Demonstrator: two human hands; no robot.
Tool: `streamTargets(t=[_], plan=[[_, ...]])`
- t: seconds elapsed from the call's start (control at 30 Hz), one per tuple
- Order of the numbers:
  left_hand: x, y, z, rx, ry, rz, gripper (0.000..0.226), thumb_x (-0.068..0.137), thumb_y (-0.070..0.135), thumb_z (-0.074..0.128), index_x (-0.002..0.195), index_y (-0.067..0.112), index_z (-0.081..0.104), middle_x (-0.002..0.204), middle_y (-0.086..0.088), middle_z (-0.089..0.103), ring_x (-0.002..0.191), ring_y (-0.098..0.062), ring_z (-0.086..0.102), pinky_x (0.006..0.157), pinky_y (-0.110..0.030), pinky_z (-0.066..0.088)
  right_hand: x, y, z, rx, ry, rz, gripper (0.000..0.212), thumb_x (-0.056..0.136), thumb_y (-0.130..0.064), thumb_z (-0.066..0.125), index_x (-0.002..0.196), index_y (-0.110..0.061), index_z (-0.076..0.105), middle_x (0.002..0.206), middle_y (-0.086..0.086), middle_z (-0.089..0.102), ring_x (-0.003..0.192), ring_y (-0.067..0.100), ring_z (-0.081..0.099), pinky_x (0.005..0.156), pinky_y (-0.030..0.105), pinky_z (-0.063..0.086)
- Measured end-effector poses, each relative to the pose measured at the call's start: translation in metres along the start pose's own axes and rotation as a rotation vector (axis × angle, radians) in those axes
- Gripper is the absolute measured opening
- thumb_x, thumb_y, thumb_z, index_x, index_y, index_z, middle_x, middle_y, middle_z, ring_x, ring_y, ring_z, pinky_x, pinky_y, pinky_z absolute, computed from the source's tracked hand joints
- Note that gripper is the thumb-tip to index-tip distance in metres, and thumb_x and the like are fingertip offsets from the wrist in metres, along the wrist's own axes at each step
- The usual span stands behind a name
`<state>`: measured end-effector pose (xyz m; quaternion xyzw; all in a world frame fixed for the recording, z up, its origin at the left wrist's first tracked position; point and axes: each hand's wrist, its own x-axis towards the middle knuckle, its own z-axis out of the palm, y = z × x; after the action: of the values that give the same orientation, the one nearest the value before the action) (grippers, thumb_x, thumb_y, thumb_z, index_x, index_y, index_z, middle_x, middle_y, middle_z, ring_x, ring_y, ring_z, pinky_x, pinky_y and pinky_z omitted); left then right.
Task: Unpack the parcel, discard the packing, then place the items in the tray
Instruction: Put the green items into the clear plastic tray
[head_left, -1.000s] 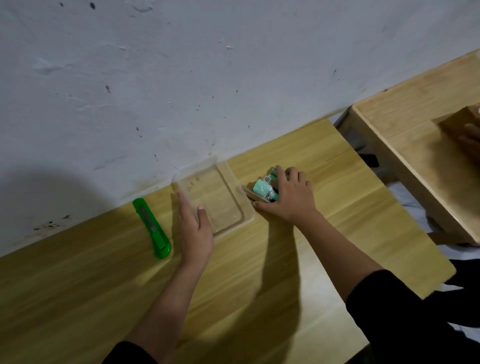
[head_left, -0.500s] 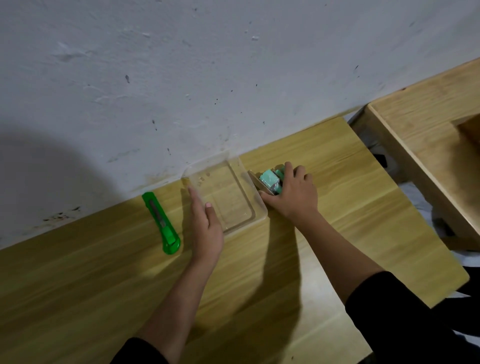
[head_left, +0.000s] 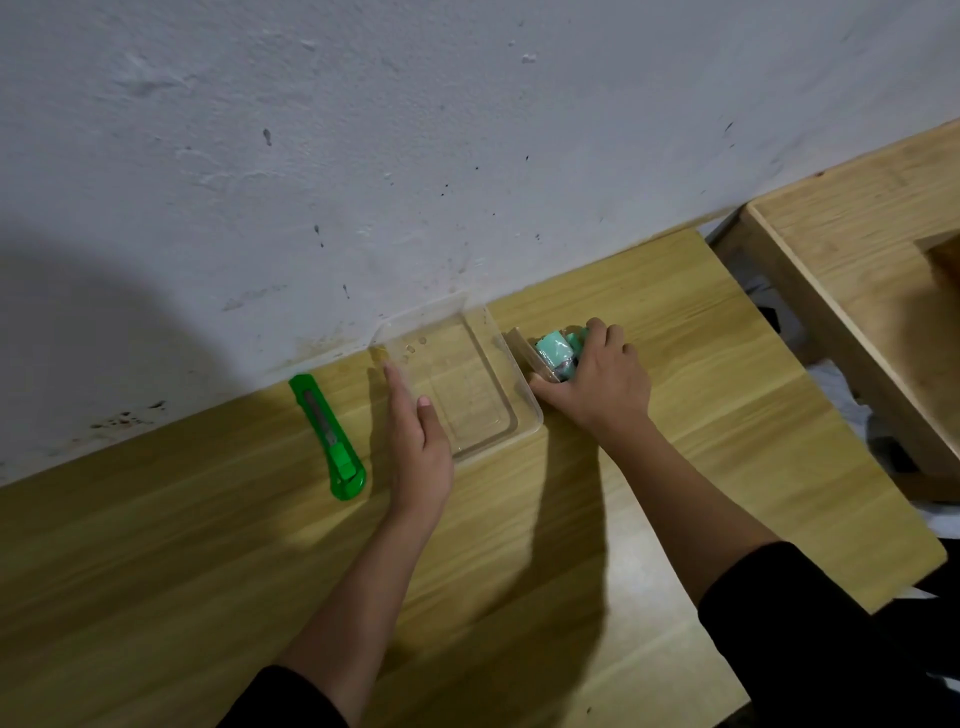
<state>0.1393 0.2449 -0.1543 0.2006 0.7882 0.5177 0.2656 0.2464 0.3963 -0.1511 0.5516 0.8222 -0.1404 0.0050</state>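
Clear tray sits at the bench's far edge by the wall, empty. Left hand lies flat with fingers spread, against the tray's left rim; right hand is clamped on the parcel, mint items showing, just right of the tray. Green cutter lies left of the left hand.

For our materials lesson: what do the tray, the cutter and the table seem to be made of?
Tray: clear, glossy plastic, probably; the wood grain shows through it.
Cutter: bright green moulded plastic body, with a grey strip that looks like metal.
Table: pale wood or wood-look laminate, smooth, with visible grain lines.
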Motion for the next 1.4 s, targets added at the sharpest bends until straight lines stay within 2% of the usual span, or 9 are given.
streamTargets(t=[0.23, 0.33, 0.53, 0.77, 0.83, 0.97, 1.1, 1.23, 1.4], plan=[[0.002, -0.003, 0.003, -0.037, 0.001, 0.002, 0.055, 0.100, 0.014, 0.028, 0.147, 0.020, 0.002, 0.157, 0.003, 0.006, 0.136, 0.001, 0.006, 0.100, -0.002, 0.008, -0.004, 0.012, -0.006, 0.096, 0.023, 0.058, 0.089, 0.064, -0.061, 0.064, 0.128, -0.008, 0.033, 0.120, 0.012, 0.045, 0.109, 0.032, 0.048, 0.073, 0.038, 0.041], [0.001, -0.003, 0.003, -0.020, 0.011, -0.002, 0.055, 0.100, 0.015, 0.029, 0.147, 0.021, 0.002, 0.157, 0.003, 0.007, 0.142, -0.007, 0.009, 0.107, -0.011, 0.012, -0.006, 0.009, -0.013, 0.123, 0.039, 0.041, 0.089, 0.063, -0.060, 0.064, 0.129, -0.010, 0.032, 0.121, 0.011, 0.045, 0.109, 0.031, 0.047, 0.073, 0.037, 0.040], [0.001, -0.001, 0.008, -0.025, 0.047, 0.025, 0.054, 0.099, 0.015, 0.029, 0.147, 0.021, 0.003, 0.156, 0.005, 0.008, 0.132, 0.005, 0.008, 0.104, -0.007, 0.010, -0.014, -0.029, -0.029, 0.149, 0.087, -0.140, 0.089, 0.065, -0.060, 0.063, 0.131, -0.010, 0.031, 0.119, 0.011, 0.045, 0.104, 0.030, 0.048, 0.072, 0.036, 0.043], [0.003, -0.008, 0.008, -0.116, 0.048, 0.001, 0.051, 0.100, 0.021, 0.027, 0.147, 0.023, 0.009, 0.155, 0.001, 0.018, 0.141, -0.008, 0.019, 0.114, -0.027, 0.022, -0.028, -0.076, -0.025, -0.058, 0.001, -0.343, 0.097, 0.064, -0.073, 0.054, 0.131, -0.007, 0.030, 0.119, 0.012, 0.045, 0.104, 0.029, 0.047, 0.073, 0.040, 0.048], [0.004, -0.005, 0.006, -0.145, 0.053, -0.030, 0.047, 0.100, 0.017, 0.028, 0.146, 0.017, 0.020, 0.146, -0.004, 0.037, 0.131, -0.011, 0.040, 0.106, -0.024, 0.036, -0.031, -0.082, -0.018, -0.120, 0.001, -0.379, 0.097, 0.064, -0.076, 0.051, 0.129, -0.006, 0.033, 0.115, 0.013, 0.046, 0.100, 0.029, 0.048, 0.071, 0.040, 0.048], [0.008, -0.006, -0.002, -0.398, -0.039, -0.148, 0.043, 0.100, 0.011, 0.030, 0.142, 0.016, 0.028, 0.125, 0.009, 0.051, 0.084, 0.018, 0.054, 0.070, -0.002, 0.044, -0.030, -0.086, -0.009, -0.180, 0.007, -0.394, 0.096, 0.066, -0.075, 0.050, 0.130, -0.006, 0.032, 0.114, 0.015, 0.046, 0.100, 0.031, 0.047, 0.072, 0.040, 0.045], [0.011, -0.012, -0.012, -0.479, -0.106, -0.196, 0.047, 0.099, 0.008, 0.033, 0.144, 0.015, 0.025, 0.135, 0.007, 0.039, 0.115, -0.001, 0.042, 0.074, -0.002, 0.043, -0.029, -0.090, -0.008, -0.229, -0.004, -0.379, 0.091, 0.070, -0.073, 0.047, 0.131, -0.007, 0.031, 0.116, 0.015, 0.044, 0.103, 0.032, 0.044, 0.076, 0.040, 0.044], [0.008, -0.016, -0.014, -0.489, -0.183, -0.180, 0.050, 0.097, 0.003, 0.033, 0.145, 0.015, 0.021, 0.141, 0.006, 0.033, 0.122, 0.000, 0.035, 0.084, -0.001, 0.041, -0.033, -0.094, -0.002, -0.193, -0.036, -0.380, 0.062, 0.085, -0.056, 0.044, 0.123, -0.007, 0.043, 0.119, 0.016, 0.047, 0.110, 0.033, 0.041, 0.081, 0.039, 0.045], [0.006, -0.012, -0.011, -0.490, -0.175, -0.197, 0.049, 0.098, 0.008, 0.034, 0.145, 0.017, 0.021, 0.153, 0.001, 0.024, 0.139, -0.011, 0.024, 0.108, -0.022, 0.028, -0.035, -0.091, 0.001, -0.120, -0.056, -0.369, 0.054, 0.091, -0.050, 0.042, 0.125, -0.008, 0.046, 0.119, 0.017, 0.053, 0.108, 0.035, 0.044, 0.092, 0.041, 0.038]])
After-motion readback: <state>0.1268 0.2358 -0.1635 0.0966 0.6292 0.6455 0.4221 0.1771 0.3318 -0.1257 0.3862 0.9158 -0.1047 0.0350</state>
